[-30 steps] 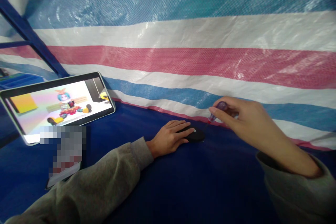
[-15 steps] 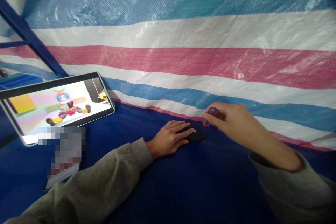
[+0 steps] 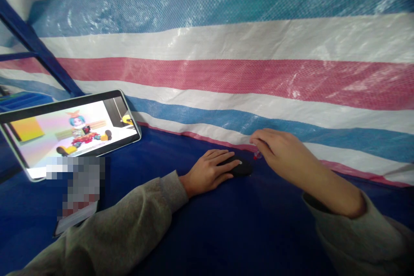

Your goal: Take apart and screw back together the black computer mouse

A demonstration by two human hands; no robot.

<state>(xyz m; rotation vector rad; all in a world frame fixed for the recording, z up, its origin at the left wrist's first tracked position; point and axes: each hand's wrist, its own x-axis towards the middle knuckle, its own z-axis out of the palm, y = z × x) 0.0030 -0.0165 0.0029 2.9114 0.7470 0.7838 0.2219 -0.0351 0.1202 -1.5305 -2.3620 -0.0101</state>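
Note:
My left hand (image 3: pixel 210 171) lies over a black computer mouse (image 3: pixel 245 167), its fingers across the body and a fingertip by a small pale spot. The mouse rests on the dark blue surface, partly hidden by the hand. Just right of it, my right hand (image 3: pixel 274 148) is closed, wrist bent, around what looks like a small screwdriver (image 3: pixel 257 155). Only the clear, reddish lower end of its handle shows below the fingers. The hand hides the upper part, and I cannot make out a shaft or whether it touches the mouse.
A tablet (image 3: pixel 77 129) in a pale case leans at the left, showing a cartoon figure. In front of it lies a flat, partly pixelated object (image 3: pixel 80 194) beside my left sleeve. A striped plastic sheet (image 3: pixel 226 73) hangs behind the blue surface (image 3: pixel 242 224).
My right hand has turned over at the wrist and shifted slightly right, so the purple top of the tool is now hidden. My left hand and the mouse stay almost still.

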